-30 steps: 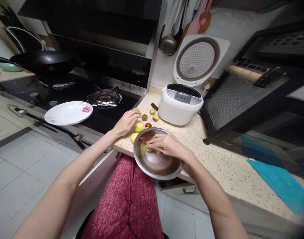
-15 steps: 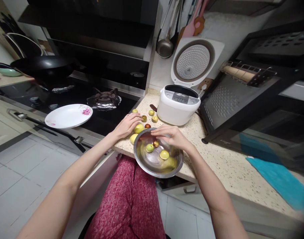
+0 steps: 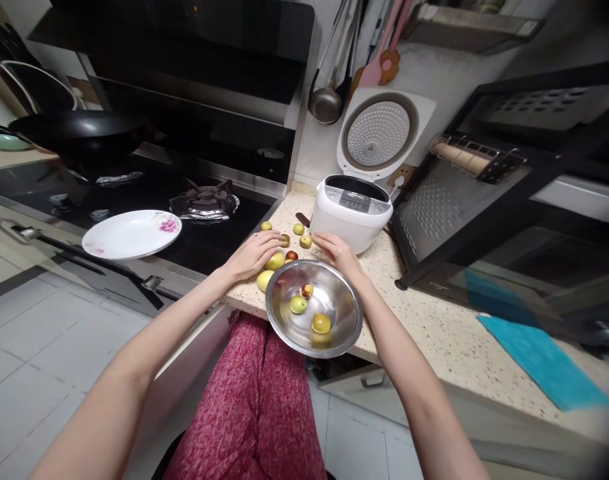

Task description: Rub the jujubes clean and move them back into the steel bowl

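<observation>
Nearest the viewer, a steel bowl [image 3: 313, 309] is seen at the front edge of the speckled counter [image 3: 434, 333], overhanging it slightly, with three small fruits lying loose inside: a green one [image 3: 298, 304], a reddish one [image 3: 306, 290] and a yellow one [image 3: 321, 323]. Just beyond the bowl's rim, the left hand [image 3: 253, 253] is laid palm down over the loose fruits on the counter, its fingers curved around a small brownish fruit [image 3: 285, 239]; whether that fruit is actually gripped cannot be told. Two larger yellow-green fruits [image 3: 265, 279] lie touching beside that hand. The right hand [image 3: 334, 251] is stretched past the bowl with fingers spread and nothing held, its tips just beside a pale fruit [image 3: 305, 241] near the white rice cooker [image 3: 352, 212], whose lid stands open. The step in hand is judged to be the gathering of the scattered fruits into the bowl, with most still on the counter. A closing of the fingers around one fruit and a short carry back over the rim would be called for next. Further off, a flowered plate [image 3: 132, 234] rests on the stove edge, and a black wok [image 3: 77, 130] sits behind.
</observation>
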Tool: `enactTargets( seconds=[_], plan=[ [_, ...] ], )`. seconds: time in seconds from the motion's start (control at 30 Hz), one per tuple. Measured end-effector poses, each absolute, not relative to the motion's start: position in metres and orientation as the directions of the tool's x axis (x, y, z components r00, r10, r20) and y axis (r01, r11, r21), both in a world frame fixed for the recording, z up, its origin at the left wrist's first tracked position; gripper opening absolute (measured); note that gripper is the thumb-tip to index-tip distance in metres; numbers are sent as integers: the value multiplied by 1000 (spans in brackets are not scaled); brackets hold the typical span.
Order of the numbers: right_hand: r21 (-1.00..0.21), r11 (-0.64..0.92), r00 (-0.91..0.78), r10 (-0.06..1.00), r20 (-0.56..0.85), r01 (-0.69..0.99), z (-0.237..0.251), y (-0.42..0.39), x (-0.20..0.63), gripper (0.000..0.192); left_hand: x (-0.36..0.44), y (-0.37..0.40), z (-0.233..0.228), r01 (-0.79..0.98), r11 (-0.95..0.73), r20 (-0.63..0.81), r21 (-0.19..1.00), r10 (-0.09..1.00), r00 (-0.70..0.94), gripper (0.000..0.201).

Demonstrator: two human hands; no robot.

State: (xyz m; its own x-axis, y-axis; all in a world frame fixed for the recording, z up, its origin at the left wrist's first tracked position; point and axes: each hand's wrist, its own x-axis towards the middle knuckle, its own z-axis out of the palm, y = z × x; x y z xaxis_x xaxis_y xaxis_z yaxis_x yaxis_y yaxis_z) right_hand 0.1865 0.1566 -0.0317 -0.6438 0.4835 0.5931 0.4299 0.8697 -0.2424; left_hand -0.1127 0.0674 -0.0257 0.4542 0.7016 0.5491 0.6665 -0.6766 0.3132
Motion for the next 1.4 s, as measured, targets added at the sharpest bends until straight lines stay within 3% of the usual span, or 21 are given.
enactTargets(
  seconds=[0.33,0.73,0.93,1.07,1.23,1.4],
  plan=[
    [102,856,-828,449,336,506,-49,190,151,50,-114,69,-29,630,-718,549,295,667,504,49],
    [65,859,-796,439,416,507,-43,178,157,33,-121,71,-28,635,-718,521,285,672,526,51],
    [-91,858,-618,433,657,505,-24,155,178,36,-123,73,-29,658,-702,493,272,689,531,52],
    [-230,871,-516,450,729,435,-4,134,186,30,-125,74,-30,659,-702,481,270,691,540,51],
    [-354,886,-510,462,726,299,20,106,195,24,-127,75,-32,653,-717,493,244,671,553,51],
    [-474,869,-670,439,599,146,29,80,208,25,-126,75,-32,626,-747,501,224,639,583,50]
  ],
)
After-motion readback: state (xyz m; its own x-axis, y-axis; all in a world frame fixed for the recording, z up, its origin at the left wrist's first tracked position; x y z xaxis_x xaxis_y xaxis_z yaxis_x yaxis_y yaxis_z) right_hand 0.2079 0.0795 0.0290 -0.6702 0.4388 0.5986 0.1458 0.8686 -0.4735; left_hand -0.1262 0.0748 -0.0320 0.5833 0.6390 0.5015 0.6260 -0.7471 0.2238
